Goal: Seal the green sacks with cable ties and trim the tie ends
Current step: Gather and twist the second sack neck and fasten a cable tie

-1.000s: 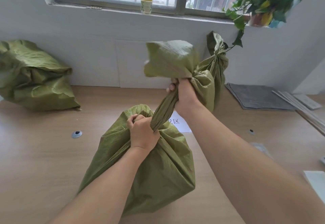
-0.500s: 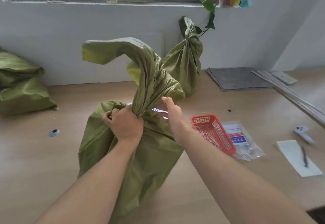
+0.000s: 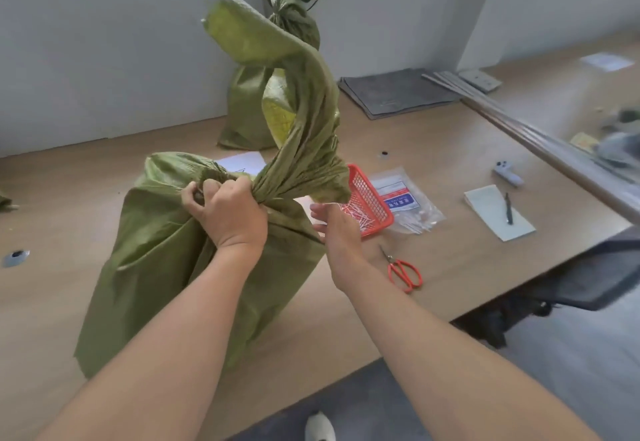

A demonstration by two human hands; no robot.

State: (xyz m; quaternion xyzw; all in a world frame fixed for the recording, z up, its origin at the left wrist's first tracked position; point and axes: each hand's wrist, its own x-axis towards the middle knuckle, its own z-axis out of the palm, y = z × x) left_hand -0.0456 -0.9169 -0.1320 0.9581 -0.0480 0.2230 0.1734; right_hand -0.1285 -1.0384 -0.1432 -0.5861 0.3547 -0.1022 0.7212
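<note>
Since the earlier frame my right grip [image 3: 337, 226] has come off the sack's neck and swung over the near rim of the red basket [image 3: 375, 198]. Its fingers are apart and hold nothing, and I cannot tell whether they touch the ties yet. Largest first: the green sack [image 3: 166, 267] stands on the worktop [image 3: 450, 149] under my left grip [image 3: 228, 212], which is clamped round the base of the twisted neck [image 3: 304, 122]. I see no tie on this neck, so I judge this sack gathered but unsealed, with tying and trimming left. Beyond both grips, the second sack [image 3: 249, 101] stands by the wall with its neck cinched; the tie itself is too small to make out. Right of the basket lies a clear packet [image 3: 401, 201] with a blue and red label, its characters too blurred to read. The red scissors [image 3: 403, 272] lie unused just right of my right wrist. Loose white cable ties [image 3: 360, 217] fill the basket.
</note>
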